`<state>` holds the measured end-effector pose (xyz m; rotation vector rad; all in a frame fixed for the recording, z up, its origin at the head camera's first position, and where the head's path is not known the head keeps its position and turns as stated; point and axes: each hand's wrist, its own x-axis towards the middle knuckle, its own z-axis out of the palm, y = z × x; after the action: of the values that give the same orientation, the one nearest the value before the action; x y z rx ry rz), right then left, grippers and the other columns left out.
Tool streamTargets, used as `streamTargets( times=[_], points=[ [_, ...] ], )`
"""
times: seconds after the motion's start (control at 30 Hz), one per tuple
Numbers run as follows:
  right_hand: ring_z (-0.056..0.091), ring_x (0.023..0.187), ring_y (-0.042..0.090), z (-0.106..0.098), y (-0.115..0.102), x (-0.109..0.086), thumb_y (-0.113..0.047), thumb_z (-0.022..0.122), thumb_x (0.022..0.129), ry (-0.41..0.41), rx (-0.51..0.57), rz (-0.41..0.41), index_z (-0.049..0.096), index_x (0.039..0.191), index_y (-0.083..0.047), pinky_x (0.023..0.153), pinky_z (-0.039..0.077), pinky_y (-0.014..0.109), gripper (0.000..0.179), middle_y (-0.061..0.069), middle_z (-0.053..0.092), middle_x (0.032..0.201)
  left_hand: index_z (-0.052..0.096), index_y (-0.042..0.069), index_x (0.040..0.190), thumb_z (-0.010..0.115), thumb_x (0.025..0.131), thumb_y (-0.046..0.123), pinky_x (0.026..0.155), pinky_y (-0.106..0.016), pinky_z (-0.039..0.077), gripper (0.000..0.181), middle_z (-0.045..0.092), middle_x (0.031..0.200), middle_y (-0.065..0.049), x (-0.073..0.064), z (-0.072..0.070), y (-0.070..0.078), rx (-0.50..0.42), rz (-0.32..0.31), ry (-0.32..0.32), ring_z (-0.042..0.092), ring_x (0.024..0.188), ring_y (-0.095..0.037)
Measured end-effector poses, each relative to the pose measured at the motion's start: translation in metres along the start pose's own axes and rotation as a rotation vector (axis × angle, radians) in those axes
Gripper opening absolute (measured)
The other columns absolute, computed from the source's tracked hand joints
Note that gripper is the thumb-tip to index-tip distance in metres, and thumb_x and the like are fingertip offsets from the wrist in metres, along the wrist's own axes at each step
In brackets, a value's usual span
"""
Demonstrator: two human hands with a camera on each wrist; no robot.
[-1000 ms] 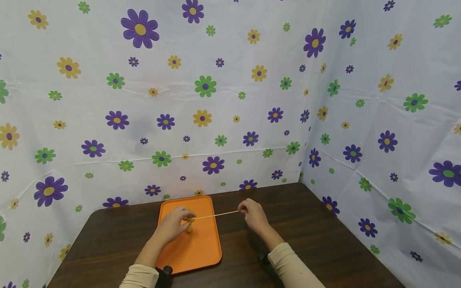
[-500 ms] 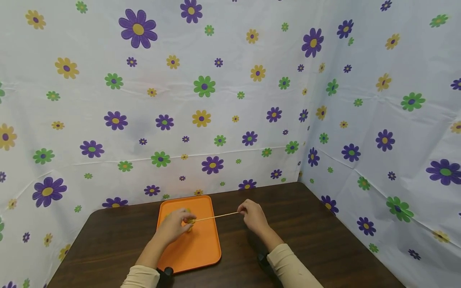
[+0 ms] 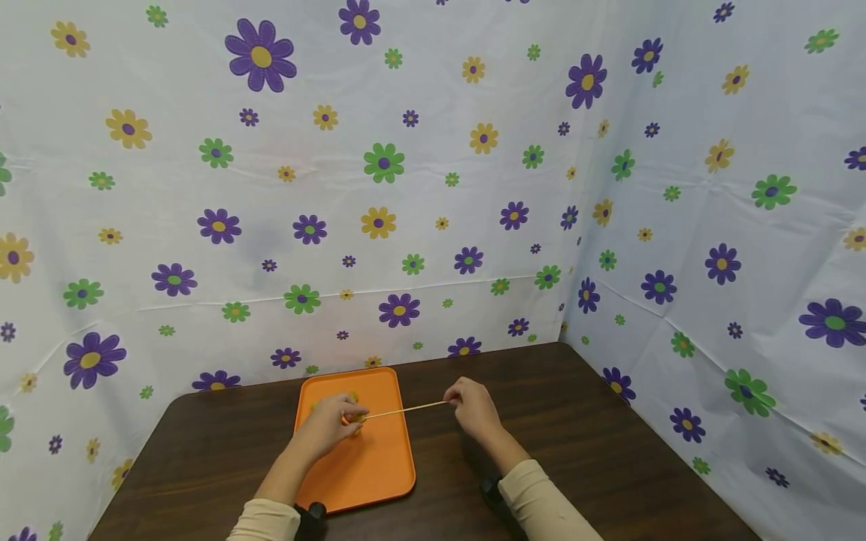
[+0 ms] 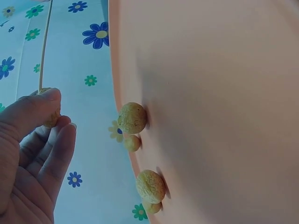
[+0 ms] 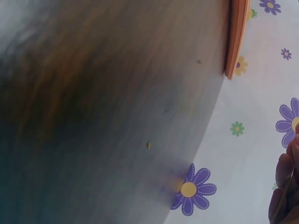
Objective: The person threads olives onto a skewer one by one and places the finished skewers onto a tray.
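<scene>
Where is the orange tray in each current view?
Head: orange tray, lower, left of centre, partly hidden by the left hand.
Left wrist: orange tray, looking paler, filling the right side.
Right wrist: orange tray, edge only, upper right.
Shared landmark: flower-print cloth, in all three.

A thin, straight, pale skewer [image 3: 406,409] stretches from left to right above the orange tray [image 3: 358,477] and past its right edge, slanting slightly, its right end pinched in the right hand [image 3: 475,412]. Its left end meets a small, roundish, yellowish-tan ball [image 4: 54,116], partly hidden by the left hand [image 3: 325,427] gripping it; how deep the tip sits cannot be seen
</scene>
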<state>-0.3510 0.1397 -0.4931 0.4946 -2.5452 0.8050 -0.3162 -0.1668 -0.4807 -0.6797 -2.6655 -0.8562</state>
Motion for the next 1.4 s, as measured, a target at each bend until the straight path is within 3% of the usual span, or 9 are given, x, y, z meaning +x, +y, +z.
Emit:
streamTargets(
  times=[0.53,0.97,1.4],
  points=[
    [0.061,0.078,0.014,0.009,-0.002,-0.003,0.014,0.069,0.083,-0.027,0.018,0.021,0.076,0.080,-0.012,0.077,0.056,0.036,0.028,-0.006,0.065,0.083,0.080,0.003,0.102,0.081,0.081,-0.005,0.066,-0.019,0.053,0.023,0.062,0.087,0.005,0.000,0.001,-0.003,-0.067,0.011,-0.021,0.059,0.076,-0.007],
    [0.057,0.076,0.013,0.007,-0.009,0.000,0.011,0.069,0.086,-0.116,0.021,0.039,0.074,0.083,-0.013,0.077,0.056,0.036,0.024,-0.006,0.061,0.082,0.081,0.006,0.102,0.081,0.081,-0.003,0.063,-0.021,0.052,0.023,0.060,0.085,0.008,0.001,0.001,-0.003,-0.062,0.005,-0.032,0.054,0.073,-0.007],
    [0.058,0.076,0.015,0.003,-0.019,0.003,0.011,0.069,0.085,-0.136,0.008,0.018,0.076,0.085,-0.008,0.078,0.056,0.039,0.020,-0.004,0.062,0.082,0.080,0.004,0.101,0.080,0.081,-0.005,0.066,-0.022,0.053,0.022,0.062,0.086,0.007,0.004,-0.001,0.002,-0.054,0.024,-0.036,0.057,0.075,-0.008]
  ],
)
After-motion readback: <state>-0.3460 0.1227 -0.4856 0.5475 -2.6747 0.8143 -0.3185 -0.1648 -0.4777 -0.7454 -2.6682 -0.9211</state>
